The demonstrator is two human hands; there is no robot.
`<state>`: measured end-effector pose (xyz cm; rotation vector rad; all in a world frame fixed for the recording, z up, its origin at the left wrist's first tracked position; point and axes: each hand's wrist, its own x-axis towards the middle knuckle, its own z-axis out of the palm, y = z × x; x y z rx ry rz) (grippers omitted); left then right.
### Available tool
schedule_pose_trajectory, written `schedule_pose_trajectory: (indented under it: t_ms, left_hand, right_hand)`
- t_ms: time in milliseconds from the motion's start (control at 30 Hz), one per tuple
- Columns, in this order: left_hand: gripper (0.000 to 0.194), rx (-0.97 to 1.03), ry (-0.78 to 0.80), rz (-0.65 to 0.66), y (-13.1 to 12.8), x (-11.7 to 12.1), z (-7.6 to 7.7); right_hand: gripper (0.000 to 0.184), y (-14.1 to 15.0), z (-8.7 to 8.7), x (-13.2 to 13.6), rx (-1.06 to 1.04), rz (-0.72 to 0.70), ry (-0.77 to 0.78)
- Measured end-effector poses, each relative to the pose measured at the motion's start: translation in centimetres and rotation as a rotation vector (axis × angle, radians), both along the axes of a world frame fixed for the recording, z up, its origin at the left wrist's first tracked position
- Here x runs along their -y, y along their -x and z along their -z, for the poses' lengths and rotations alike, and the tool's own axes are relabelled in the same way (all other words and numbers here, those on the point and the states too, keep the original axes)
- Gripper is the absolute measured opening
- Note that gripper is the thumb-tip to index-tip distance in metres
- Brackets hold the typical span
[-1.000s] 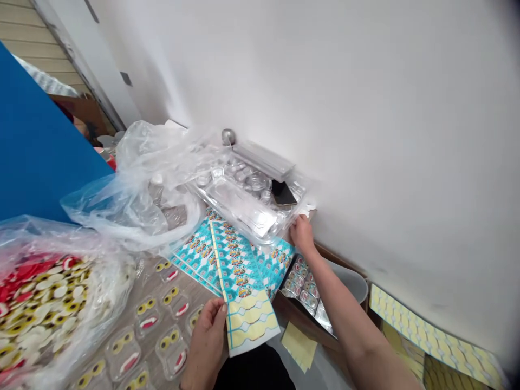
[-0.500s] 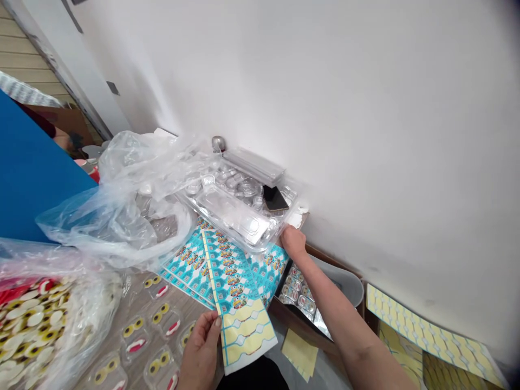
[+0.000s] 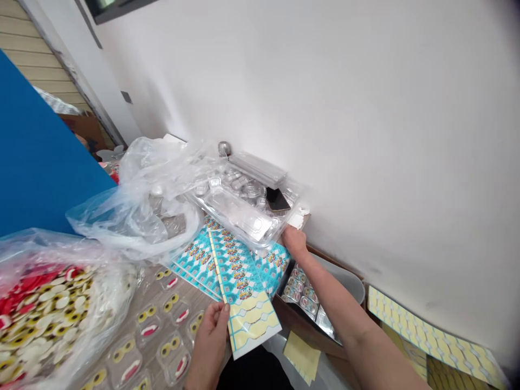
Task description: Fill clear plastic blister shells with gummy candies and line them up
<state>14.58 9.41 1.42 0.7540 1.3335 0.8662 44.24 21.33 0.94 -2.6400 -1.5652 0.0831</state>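
Observation:
My left hand [image 3: 211,336] pinches the near edge of a long sticker sheet [image 3: 239,281], turquoise with cartoon stickers at the far part and bare yellow backing near me. It lies over more turquoise sheets [image 3: 195,257] on the table. My right hand [image 3: 294,242] reaches out to the near corner of a stack of clear plastic trays [image 3: 239,208] by the wall, fingers curled under its edge. A dark phone [image 3: 278,199] rests on the trays.
Crumpled clear bags [image 3: 138,200] lie left of the trays. A bag of yellow-and-red pieces [image 3: 36,314] sits at the left, with blister shells [image 3: 162,325] on the table. A blue board [image 3: 36,168] stands left. Used yellow backings [image 3: 430,336] lie right; a bin [image 3: 349,281] below.
My right hand has slid slightly nearer and lower along the tray stack's corner. The left hand keeps its pinch on the sheet. The view has swayed left then back.

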Motion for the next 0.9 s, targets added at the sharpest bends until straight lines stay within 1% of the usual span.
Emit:
schedule_pose_trajectory:
  t_ms: [100, 200, 267, 300, 333, 367, 400, 433, 467, 533, 600, 700, 800, 900]
  left_hand:
    - [0.043, 0.041, -0.025, 0.099, 0.0, -0.3, 0.2]
    - [0.038, 0.048, -0.066, 0.112, 0.0, -0.3, 0.0]
    - [0.037, 0.081, -0.066, 0.101, 0.0, -0.1, -0.1]
    - [0.037, 0.088, -0.058, 0.084, 0.0, -0.1, -0.1]
    - [0.035, 0.092, -0.049, 0.065, -0.1, -0.1, 0.0]
    - [0.033, 0.092, -0.040, 0.048, -0.1, 0.0, 0.1]
    - [0.031, 0.094, -0.030, 0.038, -0.1, 0.0, 0.1]
    - [0.030, 0.099, -0.020, 0.034, -0.1, 0.0, 0.2]
    - [0.029, 0.108, -0.011, 0.036, 0.0, 0.1, 0.3]
    - [0.029, 0.128, 0.007, 0.049, 0.1, 0.2, 0.4]
    - [0.031, 0.142, 0.019, 0.056, 0.3, 0.4, 0.5]
    - [0.032, 0.135, 0.023, 0.060, 0.6, 0.4, 0.7]
    - [0.026, 0.089, -0.012, 0.061, 0.6, 0.3, 0.8]
    - [0.017, 0.024, -0.068, 0.063, 0.5, 0.2, 0.7]
  right_hand:
    - [0.030, -0.1, -1.3, 0.7, -0.019, 0.013, -0.022]
    - [0.029, 0.5, -2.8, 3.0, -0.039, 0.002, -0.046]
    - [0.031, 2.0, -3.4, 5.2, -0.044, -0.033, -0.094]
    - [0.029, 3.2, -3.6, 6.5, -0.056, -0.076, -0.122]
    - [0.026, 4.7, -3.7, 7.7, -0.094, -0.160, -0.168]
    - [0.021, 6.5, -3.7, 9.0, -0.224, -0.302, -0.285]
    - [0.018, 8.3, -3.5, 10.2, -0.387, -0.448, -0.357]
    - [0.016, 10.2, -3.2, 11.2, -0.523, -0.557, -0.379]
    - [0.014, 11.9, -2.8, 12.1, -0.610, -0.623, -0.390]
    - [0.013, 14.6, -1.9, 13.1, -0.700, -0.653, -0.385]
    - [0.013, 15.9, -1.1, 13.3, -0.734, -0.630, -0.381]
    - [0.013, 16.0, -0.6, 13.3, -0.747, -0.668, -0.381]
    - [0.013, 15.7, -0.7, 13.5, -0.691, -0.732, -0.394]
    - [0.016, 16.0, -0.7, 13.9, -0.595, -0.717, -0.411]
